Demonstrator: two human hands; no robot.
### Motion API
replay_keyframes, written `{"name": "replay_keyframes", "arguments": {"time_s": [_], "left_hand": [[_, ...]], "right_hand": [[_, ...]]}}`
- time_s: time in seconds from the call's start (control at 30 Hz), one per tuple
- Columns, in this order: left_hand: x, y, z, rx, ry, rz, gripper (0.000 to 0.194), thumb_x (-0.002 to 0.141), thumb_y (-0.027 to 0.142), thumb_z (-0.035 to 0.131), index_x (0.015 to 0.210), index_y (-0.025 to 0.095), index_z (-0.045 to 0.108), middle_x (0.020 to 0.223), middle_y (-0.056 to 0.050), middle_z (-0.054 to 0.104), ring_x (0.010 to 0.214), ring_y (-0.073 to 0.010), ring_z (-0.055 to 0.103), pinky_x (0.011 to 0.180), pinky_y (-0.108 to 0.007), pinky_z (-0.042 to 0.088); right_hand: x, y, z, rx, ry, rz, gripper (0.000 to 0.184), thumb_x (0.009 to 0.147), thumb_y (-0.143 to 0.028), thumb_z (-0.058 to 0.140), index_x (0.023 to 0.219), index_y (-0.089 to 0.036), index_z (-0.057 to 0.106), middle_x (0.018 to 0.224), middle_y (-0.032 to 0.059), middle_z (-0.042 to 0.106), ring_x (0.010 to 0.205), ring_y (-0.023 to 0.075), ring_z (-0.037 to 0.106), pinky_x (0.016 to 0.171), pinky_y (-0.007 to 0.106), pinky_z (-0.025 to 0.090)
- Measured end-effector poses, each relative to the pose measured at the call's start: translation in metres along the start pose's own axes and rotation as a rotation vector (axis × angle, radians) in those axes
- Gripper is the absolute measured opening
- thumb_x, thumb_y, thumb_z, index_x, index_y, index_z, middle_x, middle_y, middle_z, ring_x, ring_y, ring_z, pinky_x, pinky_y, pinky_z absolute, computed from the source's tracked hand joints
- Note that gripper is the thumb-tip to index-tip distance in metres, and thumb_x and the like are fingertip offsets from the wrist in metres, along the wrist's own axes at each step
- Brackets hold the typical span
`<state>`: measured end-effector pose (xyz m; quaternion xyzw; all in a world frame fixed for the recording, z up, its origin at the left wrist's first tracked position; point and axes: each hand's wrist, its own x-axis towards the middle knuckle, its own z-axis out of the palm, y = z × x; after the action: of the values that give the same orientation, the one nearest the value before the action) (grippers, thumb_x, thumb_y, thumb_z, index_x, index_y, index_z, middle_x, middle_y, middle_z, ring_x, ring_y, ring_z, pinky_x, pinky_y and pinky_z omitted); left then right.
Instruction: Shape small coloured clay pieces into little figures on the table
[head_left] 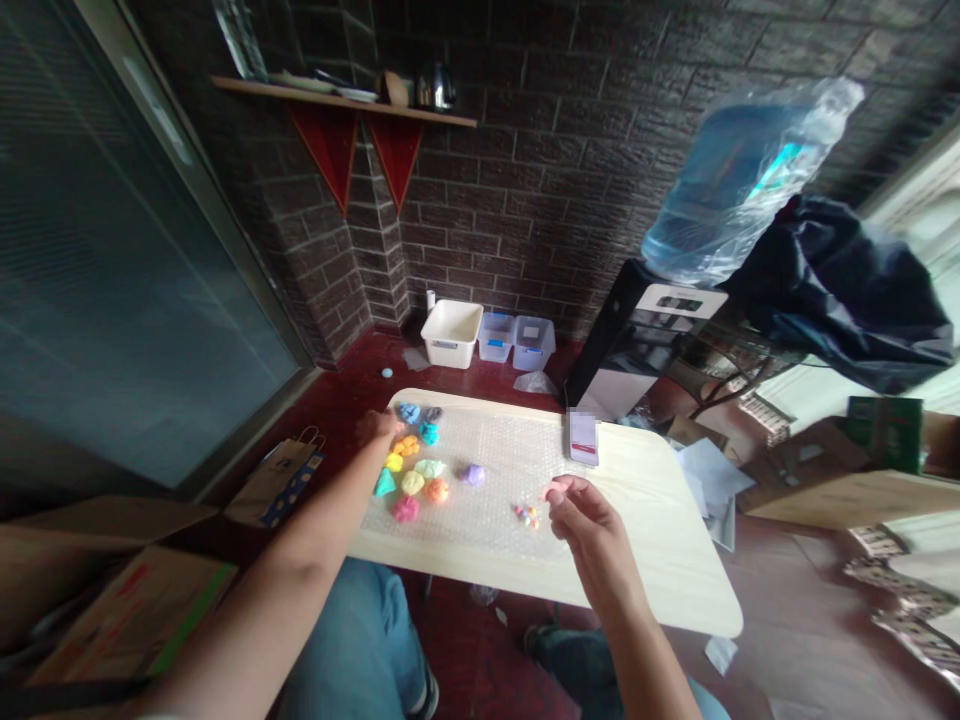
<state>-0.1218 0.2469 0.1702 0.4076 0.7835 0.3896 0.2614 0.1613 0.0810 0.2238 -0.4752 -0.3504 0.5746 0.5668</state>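
My right hand (589, 520) is raised over the right part of the bubble wrap (480, 530), thumb and finger pinched on a small pink piece of clay (550, 491). Just left of it lies a cluster of tiny coloured balls (527, 516). At the table's far left corner, my left hand (379, 428) reaches beside a blue clay lump (409, 411); its fingers are blurred and partly hidden. Several soft clay lumps sit near it, among them orange (406, 446), yellow (394, 462), green (384, 483) and magenta (406, 509). A purple lump (473, 474) lies apart, mid-table.
A phone (583, 437) rests at the pale table's (675, 540) back edge. Behind stand a white bin (452, 335), clear bins (533, 345) and a water dispenser (622, 345). Cardboard boxes (135, 610) and a paper bag (274, 480) are at the left.
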Motion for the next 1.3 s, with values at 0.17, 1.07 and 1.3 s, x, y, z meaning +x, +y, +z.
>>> {"name": "replay_keyframes", "arguments": {"time_s": [0.17,1.07,1.3], "left_hand": [[-0.091,0.038,0.025,-0.443,-0.301,-0.058,0.034,0.092,0.04,0.047,0.112,0.017,0.062,0.119,-0.01,0.063,0.105,-0.0205,0.061,0.088,-0.035,0.049],[-0.298,0.065,0.005,-1.444,-1.08,-0.489,0.044,0.093,0.04,0.042,0.133,0.022,0.05,0.128,-0.008,0.06,0.124,-0.0209,0.051,0.104,-0.035,0.041],[-0.292,0.053,0.017,-1.406,-1.093,-0.595,0.031,0.089,0.021,0.048,0.115,0.012,0.061,0.107,-0.011,0.068,0.106,-0.0221,0.062,0.091,-0.031,0.049]], "right_hand": [[0.0,0.003,0.0,-0.228,-0.034,-0.079,0.021,0.074,-0.038,0.074,0.082,-0.02,0.067,0.084,0.0033,0.066,0.077,0.0159,0.057,0.067,0.027,0.042],[-0.047,-0.007,0.026,-1.07,-0.067,-0.633,0.044,0.101,-0.038,0.022,0.123,-0.026,0.057,0.121,0.0034,0.064,0.119,0.0225,0.051,0.114,0.054,0.004],[-0.049,-0.003,0.024,-0.808,0.115,-0.601,0.045,0.101,-0.033,0.019,0.099,-0.024,0.063,0.1,0.0029,0.065,0.101,0.0198,0.054,0.109,0.047,0.019]]}}
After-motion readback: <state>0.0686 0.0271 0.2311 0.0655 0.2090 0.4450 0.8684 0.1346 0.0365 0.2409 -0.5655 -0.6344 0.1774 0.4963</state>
